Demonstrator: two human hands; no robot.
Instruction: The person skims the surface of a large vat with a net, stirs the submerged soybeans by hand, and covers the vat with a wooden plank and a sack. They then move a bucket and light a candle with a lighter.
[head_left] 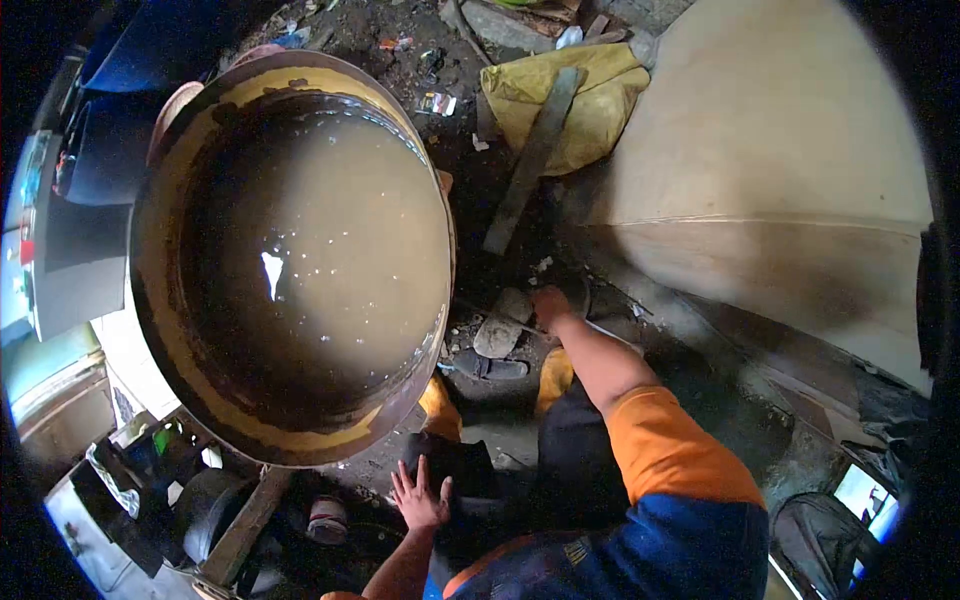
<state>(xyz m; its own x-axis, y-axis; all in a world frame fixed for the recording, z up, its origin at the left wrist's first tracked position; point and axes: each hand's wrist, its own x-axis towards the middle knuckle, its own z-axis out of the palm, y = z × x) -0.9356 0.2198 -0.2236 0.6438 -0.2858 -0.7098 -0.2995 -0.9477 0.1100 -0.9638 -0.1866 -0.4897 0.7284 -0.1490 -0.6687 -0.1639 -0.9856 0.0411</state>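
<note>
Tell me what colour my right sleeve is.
Your right sleeve is orange at the cuff end and dark blue higher up, showing best in the head view.

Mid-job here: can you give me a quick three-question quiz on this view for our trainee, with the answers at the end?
1. True or false: the right hand is inside the vat.

2. Multiple choice: what does the plank lie partly across?
A. The sandal
B. The yellow sack
C. The vat

3. Short answer: which hand has its fingers spread?

Key:
1. False; it is outside the vat, down by the stone.
2. B.
3. The left hand.
</note>
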